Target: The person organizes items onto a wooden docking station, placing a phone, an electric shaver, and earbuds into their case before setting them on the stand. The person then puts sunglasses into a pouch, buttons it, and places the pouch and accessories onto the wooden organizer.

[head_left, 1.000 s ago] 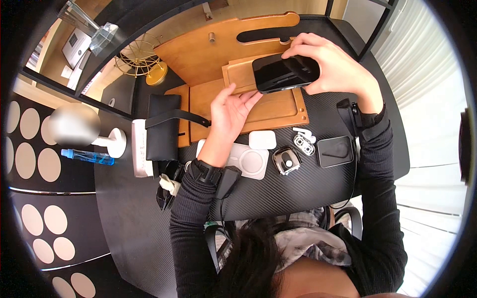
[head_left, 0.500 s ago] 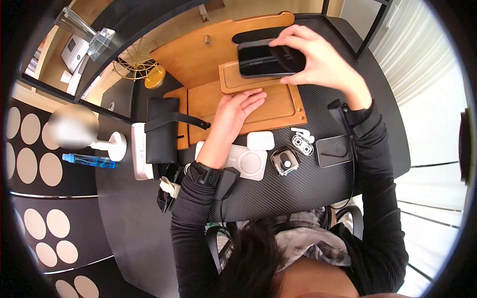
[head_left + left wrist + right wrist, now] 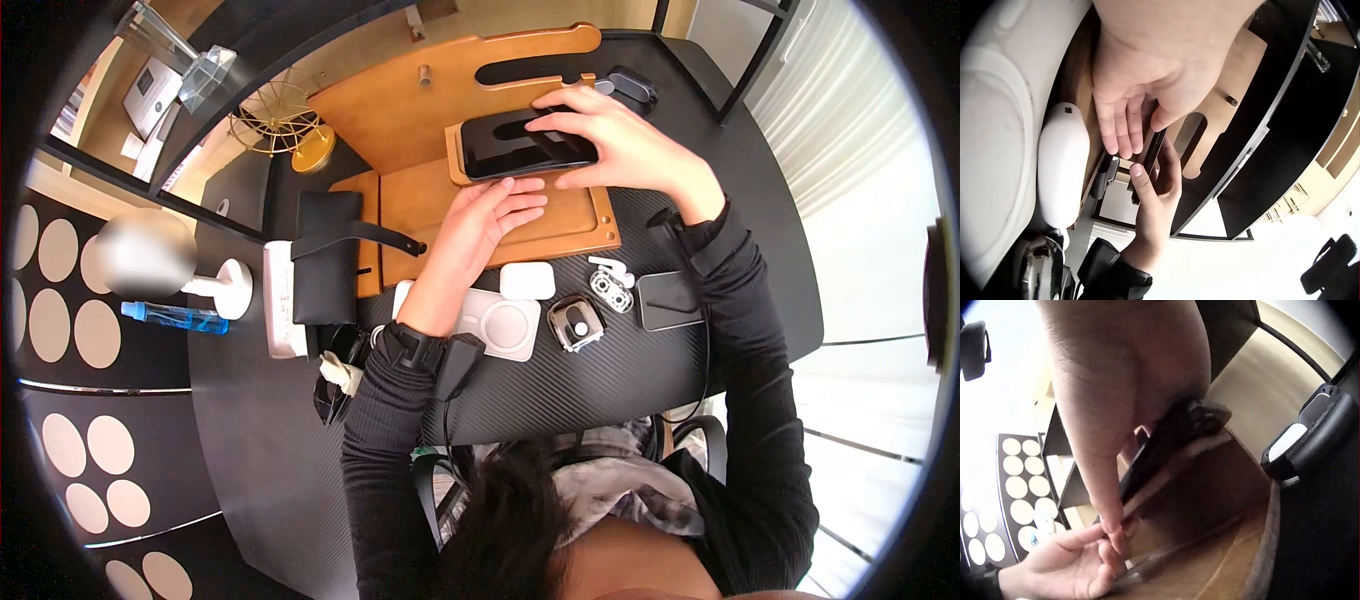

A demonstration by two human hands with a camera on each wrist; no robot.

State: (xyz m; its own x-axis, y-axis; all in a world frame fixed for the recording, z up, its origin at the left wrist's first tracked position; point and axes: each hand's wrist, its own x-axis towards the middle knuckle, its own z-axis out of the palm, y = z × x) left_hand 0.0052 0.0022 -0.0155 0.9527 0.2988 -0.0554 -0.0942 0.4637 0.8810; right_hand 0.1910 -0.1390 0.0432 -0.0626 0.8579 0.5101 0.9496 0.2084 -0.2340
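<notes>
A black smartphone (image 3: 490,150) lies tilted against the small ledge board (image 3: 454,160) of a wooden desk organizer (image 3: 405,215). My right hand (image 3: 640,145) grips its right end, fingers over the upper edge and thumb at the lower edge. At the phone's lower edge is my left hand (image 3: 470,235), its fingers extended and palm turned inward. The left wrist view shows the phone (image 3: 1155,147) edge-on between the two hands. Closest below the left hand are a white earbud case (image 3: 527,281) and a pale grey charging pad (image 3: 508,328).
A black pouch (image 3: 328,270) with a strap stands left of the organizer. Toward the front right lie a watch (image 3: 577,325), white earbuds (image 3: 612,285) and a dark flat rectangular thing (image 3: 668,302). A dark two-part object (image 3: 632,88) sits behind the right hand. A shelf frame (image 3: 300,100) borders the back left.
My right hand has moved the phone leftward and down onto the ledge board. My left hand's fingertips were by the phone, came apart from it, and are now at its lower edge again.
</notes>
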